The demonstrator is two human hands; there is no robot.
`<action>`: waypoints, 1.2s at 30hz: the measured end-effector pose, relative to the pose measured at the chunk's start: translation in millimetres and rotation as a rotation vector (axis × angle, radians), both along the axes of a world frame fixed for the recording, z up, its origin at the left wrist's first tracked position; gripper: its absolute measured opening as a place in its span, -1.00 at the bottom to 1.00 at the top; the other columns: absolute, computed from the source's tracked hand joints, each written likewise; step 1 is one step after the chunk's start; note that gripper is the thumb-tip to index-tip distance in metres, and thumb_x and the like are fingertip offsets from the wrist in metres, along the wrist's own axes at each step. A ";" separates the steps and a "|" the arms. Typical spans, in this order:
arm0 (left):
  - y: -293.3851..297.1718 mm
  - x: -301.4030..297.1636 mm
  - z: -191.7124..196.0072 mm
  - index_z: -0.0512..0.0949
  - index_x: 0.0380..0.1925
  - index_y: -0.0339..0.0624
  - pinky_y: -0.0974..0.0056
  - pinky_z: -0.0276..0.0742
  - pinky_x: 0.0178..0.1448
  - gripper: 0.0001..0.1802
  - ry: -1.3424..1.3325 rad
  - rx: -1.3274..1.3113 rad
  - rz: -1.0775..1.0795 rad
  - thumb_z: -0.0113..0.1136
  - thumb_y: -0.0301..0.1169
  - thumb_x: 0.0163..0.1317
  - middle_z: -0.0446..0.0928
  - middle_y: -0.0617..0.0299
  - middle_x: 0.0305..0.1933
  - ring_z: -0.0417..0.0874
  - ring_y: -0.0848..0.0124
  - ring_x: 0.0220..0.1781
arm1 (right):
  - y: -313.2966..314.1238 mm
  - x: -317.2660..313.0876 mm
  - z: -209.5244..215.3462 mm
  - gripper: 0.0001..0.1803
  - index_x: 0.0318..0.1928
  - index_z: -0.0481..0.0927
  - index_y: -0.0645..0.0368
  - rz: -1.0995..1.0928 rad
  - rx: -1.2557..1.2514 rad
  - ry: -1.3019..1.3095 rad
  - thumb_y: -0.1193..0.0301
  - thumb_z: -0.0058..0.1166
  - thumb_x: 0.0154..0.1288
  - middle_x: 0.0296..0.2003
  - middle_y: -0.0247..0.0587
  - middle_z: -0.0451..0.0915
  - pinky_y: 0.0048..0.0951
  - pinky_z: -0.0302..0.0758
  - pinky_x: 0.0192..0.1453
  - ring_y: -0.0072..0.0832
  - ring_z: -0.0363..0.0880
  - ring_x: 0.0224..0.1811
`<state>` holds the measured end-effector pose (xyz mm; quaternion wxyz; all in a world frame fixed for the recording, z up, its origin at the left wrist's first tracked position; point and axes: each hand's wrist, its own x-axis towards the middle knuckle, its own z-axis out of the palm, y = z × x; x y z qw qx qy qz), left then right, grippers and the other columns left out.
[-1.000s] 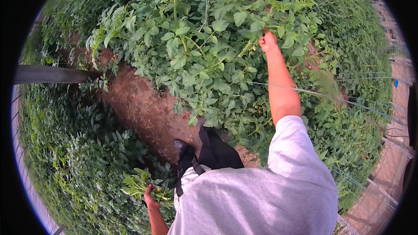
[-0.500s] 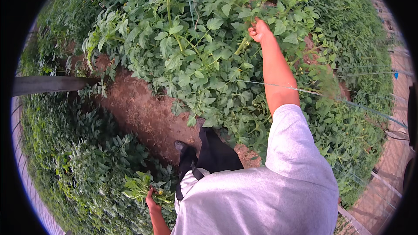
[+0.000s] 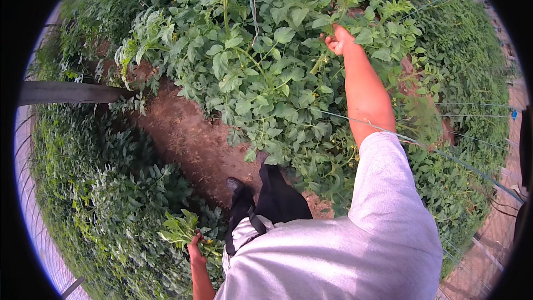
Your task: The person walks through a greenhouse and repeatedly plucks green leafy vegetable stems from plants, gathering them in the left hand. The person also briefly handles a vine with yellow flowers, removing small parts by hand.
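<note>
Left hand, fingers closed together on 1 bunch of leafy stems, held low beside the wearer's left hip, leaves pointing to the upper left of my view. Right hand, arm outstretched, fingers curled among the foliage of the green plants; whether they pinch a stem I cannot tell. Also listed from my remote view: 1 pale stem, just below the right hand; 1 hanging teal twine, left of that hand; 1 thin cord, crossing the right forearm; 1 grey post, at left; 1 strip of brown soil, between the green plants and the lower-left bushes; 1 dark shoe, on that soil; 1 pale grey shirt, lower middle.
</note>
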<state>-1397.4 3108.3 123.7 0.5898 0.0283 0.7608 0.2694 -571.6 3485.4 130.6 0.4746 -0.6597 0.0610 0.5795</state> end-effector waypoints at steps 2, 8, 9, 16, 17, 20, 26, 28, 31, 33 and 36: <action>0.0 6.6 -1.5 0.60 -0.05 -0.22 0.35 0.51 -0.22 -0.72 -0.028 0.029 0.002 0.24 -0.46 0.22 0.55 0.26 -0.36 0.52 0.46 -0.39 | 3.9 6.0 -4.5 -0.45 -0.10 0.38 0.24 -0.007 -0.063 -0.020 -0.07 -0.27 0.56 -0.46 -0.21 0.53 -0.66 -0.01 -0.75 -0.64 0.25 -0.64; 3.6 15.5 -4.4 0.60 -0.05 -0.24 0.34 0.50 -0.23 -0.69 -0.007 0.043 0.002 0.26 -0.46 0.18 0.55 0.27 -0.37 0.52 0.45 -0.39 | -7.6 42.8 -46.6 -0.77 -0.26 0.53 0.09 -0.524 0.133 0.280 0.19 0.09 0.35 -0.40 -0.37 0.58 -0.43 0.29 -0.59 -0.41 0.51 -0.45; 4.3 15.5 -4.8 0.60 -0.04 -0.24 0.34 0.50 -0.23 -0.69 -0.044 0.054 0.014 0.25 -0.46 0.18 0.55 0.26 -0.35 0.52 0.46 -0.39 | -10.7 49.2 -53.8 -0.81 -0.25 0.54 0.09 -0.433 0.101 0.201 0.24 0.06 0.37 -0.39 -0.33 0.59 -0.39 0.37 -0.56 -0.38 0.54 -0.42; 5.5 12.6 -10.8 0.59 -0.04 -0.24 0.35 0.48 -0.26 -0.70 -0.038 0.028 0.049 0.23 -0.48 0.19 0.55 0.26 -0.34 0.51 0.46 -0.39 | -35.9 69.3 -73.3 -0.78 -0.03 0.59 0.12 -0.460 0.113 0.300 0.37 -0.03 0.42 -0.01 -0.24 0.67 -0.32 0.58 0.08 -0.35 0.66 -0.05; 5.5 12.5 -11.5 0.58 -0.04 -0.20 0.35 0.53 -0.25 -0.72 -0.030 0.023 -0.001 0.22 -0.44 0.23 0.52 0.30 -0.37 0.53 0.47 -0.36 | -39.8 68.1 -72.1 -0.76 0.00 0.59 0.13 -0.419 0.028 0.162 0.38 -0.06 0.43 0.03 -0.24 0.66 -0.31 0.57 0.10 -0.36 0.65 -0.01; 3.7 14.3 -12.6 0.60 -0.06 -0.24 0.34 0.49 -0.25 -0.72 -0.030 0.044 0.023 0.24 -0.47 0.20 0.56 0.24 -0.34 0.53 0.45 -0.39 | -53.6 64.1 -69.2 -0.76 0.01 0.58 0.16 -0.082 -0.039 -0.129 0.40 0.02 0.39 -0.01 -0.18 0.66 -0.25 0.56 0.05 -0.33 0.64 -0.05; 3.4 15.0 -15.7 0.60 -0.04 -0.26 0.33 0.51 -0.22 -0.69 -0.024 0.011 0.018 0.26 -0.49 0.19 0.56 0.23 -0.35 0.55 0.43 -0.37 | -63.8 59.2 -72.9 -0.89 -0.23 0.66 0.21 0.660 -0.238 -0.854 0.49 0.08 0.34 -0.42 -0.17 0.62 -0.17 0.42 -0.34 -0.28 0.47 -0.47; 1.3 12.4 -17.8 0.60 -0.05 -0.27 0.34 0.51 -0.22 -0.69 -0.004 0.029 -0.016 0.26 -0.50 0.18 0.57 0.23 -0.35 0.55 0.43 -0.36 | -66.0 57.7 -65.8 -0.85 -0.19 0.65 0.15 0.783 -0.221 -0.971 0.46 -0.01 0.44 -0.31 -0.26 0.63 -0.24 0.45 -0.15 -0.37 0.54 -0.29; -1.5 6.0 -24.2 0.61 -0.06 -0.29 0.35 0.51 -0.21 -0.70 -0.020 0.042 -0.002 0.26 -0.51 0.17 0.58 0.22 -0.33 0.55 0.43 -0.35 | -72.4 53.5 -44.5 -0.78 -0.21 0.68 0.18 0.770 -0.135 -1.093 0.41 -0.05 0.41 -0.28 -0.14 0.68 -0.26 0.48 -0.17 -0.28 0.62 -0.27; -3.3 1.6 -27.7 0.58 -0.02 -0.22 0.34 0.53 -0.25 -0.69 -0.029 0.049 -0.024 0.24 -0.46 0.20 0.54 0.27 -0.37 0.54 0.46 -0.37 | -80.9 53.6 -28.2 -0.74 -0.07 0.62 0.20 0.609 -0.046 -0.890 0.36 -0.10 0.46 -0.12 -0.16 0.68 -0.28 0.48 -0.04 -0.32 0.62 -0.14; -3.4 -1.1 -30.3 0.57 -0.02 -0.18 0.32 0.55 -0.28 -0.70 -0.025 0.054 -0.034 0.21 -0.44 0.23 0.52 0.29 -0.38 0.52 0.48 -0.40 | -86.5 49.7 -25.3 -0.71 -0.06 0.60 0.14 0.260 -0.224 -0.829 0.35 -0.24 0.56 -0.24 -0.27 0.62 -0.31 0.44 -0.14 -0.47 0.53 -0.18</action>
